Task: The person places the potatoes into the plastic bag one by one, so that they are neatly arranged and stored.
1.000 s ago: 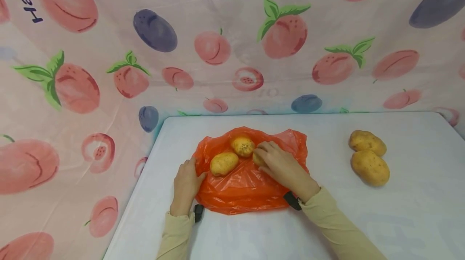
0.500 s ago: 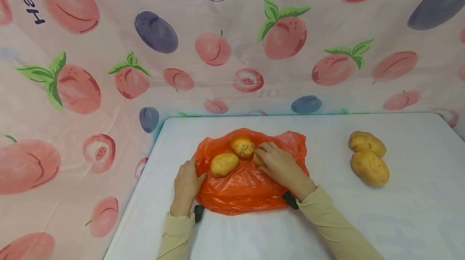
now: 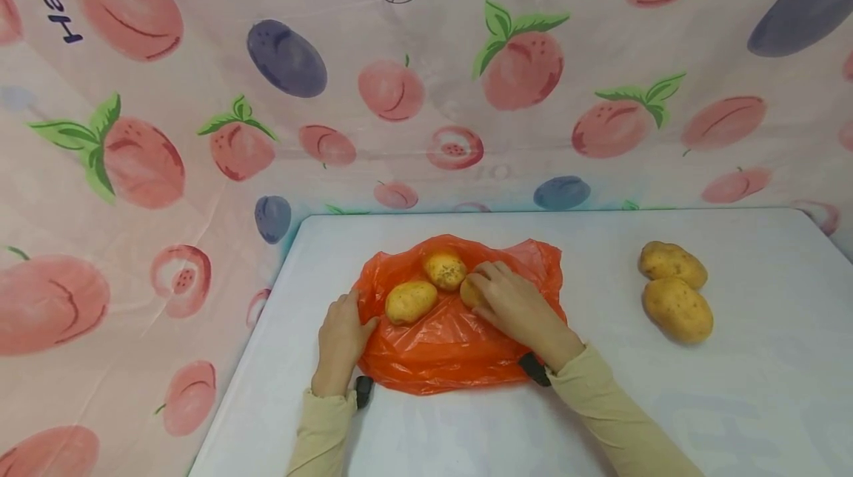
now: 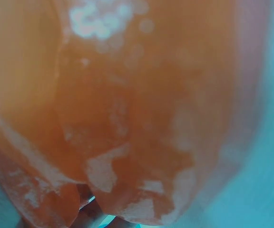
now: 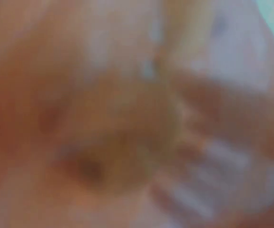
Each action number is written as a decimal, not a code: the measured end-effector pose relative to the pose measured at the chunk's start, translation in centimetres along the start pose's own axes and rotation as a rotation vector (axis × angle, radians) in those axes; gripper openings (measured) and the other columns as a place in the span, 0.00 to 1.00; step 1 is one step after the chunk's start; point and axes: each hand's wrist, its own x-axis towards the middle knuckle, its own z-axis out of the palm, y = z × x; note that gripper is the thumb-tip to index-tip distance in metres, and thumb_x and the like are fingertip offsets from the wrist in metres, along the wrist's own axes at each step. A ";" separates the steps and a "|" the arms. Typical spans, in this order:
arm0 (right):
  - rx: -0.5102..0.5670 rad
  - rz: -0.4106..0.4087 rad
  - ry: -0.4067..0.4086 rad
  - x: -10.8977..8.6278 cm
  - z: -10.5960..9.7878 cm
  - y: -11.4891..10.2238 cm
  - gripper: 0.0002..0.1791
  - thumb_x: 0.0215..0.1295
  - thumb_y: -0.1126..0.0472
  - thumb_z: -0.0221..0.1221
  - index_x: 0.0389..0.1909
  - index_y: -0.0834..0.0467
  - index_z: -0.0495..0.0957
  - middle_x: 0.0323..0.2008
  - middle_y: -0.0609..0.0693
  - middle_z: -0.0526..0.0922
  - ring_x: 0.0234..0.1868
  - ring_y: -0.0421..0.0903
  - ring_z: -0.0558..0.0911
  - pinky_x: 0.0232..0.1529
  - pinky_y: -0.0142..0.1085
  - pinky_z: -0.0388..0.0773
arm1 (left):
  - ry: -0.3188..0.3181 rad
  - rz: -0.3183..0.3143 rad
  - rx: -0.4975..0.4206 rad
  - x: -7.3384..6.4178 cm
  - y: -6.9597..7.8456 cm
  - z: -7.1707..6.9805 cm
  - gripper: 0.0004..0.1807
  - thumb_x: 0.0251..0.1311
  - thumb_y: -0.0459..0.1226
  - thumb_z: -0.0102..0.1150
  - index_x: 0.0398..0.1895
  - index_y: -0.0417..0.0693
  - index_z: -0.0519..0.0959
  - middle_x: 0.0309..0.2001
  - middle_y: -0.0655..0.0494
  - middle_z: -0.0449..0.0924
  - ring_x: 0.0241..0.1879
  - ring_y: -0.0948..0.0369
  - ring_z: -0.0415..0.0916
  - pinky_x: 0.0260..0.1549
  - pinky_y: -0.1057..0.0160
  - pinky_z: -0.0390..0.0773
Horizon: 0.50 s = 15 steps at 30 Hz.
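Note:
An orange-red plastic bag (image 3: 433,351) lies spread on the white table. Two potatoes rest on it: one potato (image 3: 411,302) at the left, another potato (image 3: 444,269) behind it. My right hand (image 3: 516,307) grips a third potato (image 3: 472,293) over the bag's right part, its fingers covering much of it. At the bag's left edge my left hand (image 3: 343,336) holds the plastic, thumb on the near side. In the left wrist view the blurred bag (image 4: 127,118) fills most of the frame. The right wrist view is blurred, with the held potato (image 5: 127,161) near its middle.
Two more potatoes touch each other on the right of the table, a rear potato (image 3: 673,264) and a front potato (image 3: 678,309). A fruit-printed cloth (image 3: 453,77) hangs behind the white table (image 3: 600,232) and along its left side.
My right hand, with the potato in it, has shifted very slightly left over the bag. The left hand and the other potatoes stay where they were.

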 end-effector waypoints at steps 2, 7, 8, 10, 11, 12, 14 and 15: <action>0.002 -0.002 0.006 -0.1 -0.3 0.0 0.20 0.59 0.55 0.70 0.50 0.60 0.81 0.48 0.53 0.79 0.51 0.51 0.76 0.51 0.44 0.82 | -0.005 -0.003 0.001 0.0 0.0 0.0 0.33 0.59 0.39 0.69 0.65 0.37 0.68 0.52 0.41 0.77 0.49 0.47 0.72 0.53 0.44 0.79; 0.010 0.002 0.003 -0.5 -1.0 0.1 0.19 0.61 0.54 0.69 0.50 0.59 0.82 0.49 0.53 0.80 0.53 0.52 0.77 0.55 0.46 0.80 | -0.006 -0.005 -0.011 -0.1 0.0 0.0 0.33 0.59 0.38 0.69 0.65 0.37 0.69 0.53 0.41 0.77 0.49 0.46 0.72 0.53 0.43 0.79; 0.007 0.002 0.002 -0.6 -1.2 0.1 0.20 0.61 0.54 0.69 0.50 0.59 0.82 0.49 0.53 0.80 0.53 0.52 0.77 0.56 0.46 0.79 | -0.004 -0.005 -0.011 -0.1 0.0 0.0 0.33 0.59 0.38 0.69 0.65 0.37 0.69 0.53 0.40 0.77 0.49 0.46 0.72 0.53 0.43 0.79; -0.003 0.004 0.001 -0.7 -1.5 0.2 0.21 0.59 0.55 0.71 0.51 0.60 0.82 0.49 0.54 0.80 0.54 0.52 0.77 0.57 0.46 0.78 | 0.000 -0.004 -0.012 -0.1 0.0 -0.1 0.33 0.59 0.39 0.69 0.65 0.37 0.69 0.52 0.40 0.77 0.49 0.46 0.72 0.52 0.44 0.79; -0.009 0.004 0.001 -0.8 -1.6 0.2 0.22 0.58 0.56 0.71 0.52 0.60 0.81 0.50 0.54 0.80 0.54 0.52 0.77 0.58 0.46 0.78 | 0.000 -0.004 -0.013 -0.1 0.0 -0.1 0.33 0.59 0.39 0.69 0.65 0.37 0.69 0.52 0.40 0.77 0.49 0.46 0.72 0.52 0.44 0.79; -0.017 0.005 0.002 -0.9 -1.7 0.3 0.22 0.58 0.56 0.71 0.52 0.60 0.81 0.50 0.54 0.80 0.54 0.52 0.77 0.58 0.46 0.78 | 0.000 -0.005 -0.014 -0.1 0.1 0.0 0.33 0.59 0.39 0.69 0.65 0.37 0.69 0.52 0.40 0.77 0.49 0.46 0.72 0.52 0.44 0.79; -0.031 0.010 -0.002 -1.1 -2.0 0.4 0.23 0.57 0.58 0.72 0.52 0.61 0.81 0.50 0.54 0.80 0.54 0.52 0.77 0.57 0.46 0.79 | -0.001 -0.005 -0.012 -0.1 0.1 -0.1 0.33 0.59 0.38 0.69 0.65 0.37 0.69 0.53 0.40 0.77 0.49 0.46 0.72 0.53 0.44 0.79; -0.035 0.013 -0.003 -1.2 -2.2 0.4 0.23 0.57 0.58 0.72 0.52 0.61 0.81 0.50 0.55 0.80 0.55 0.52 0.77 0.57 0.46 0.79 | -0.002 -0.006 -0.012 -0.1 0.1 0.0 0.33 0.59 0.38 0.69 0.65 0.37 0.69 0.53 0.40 0.77 0.49 0.46 0.72 0.53 0.44 0.79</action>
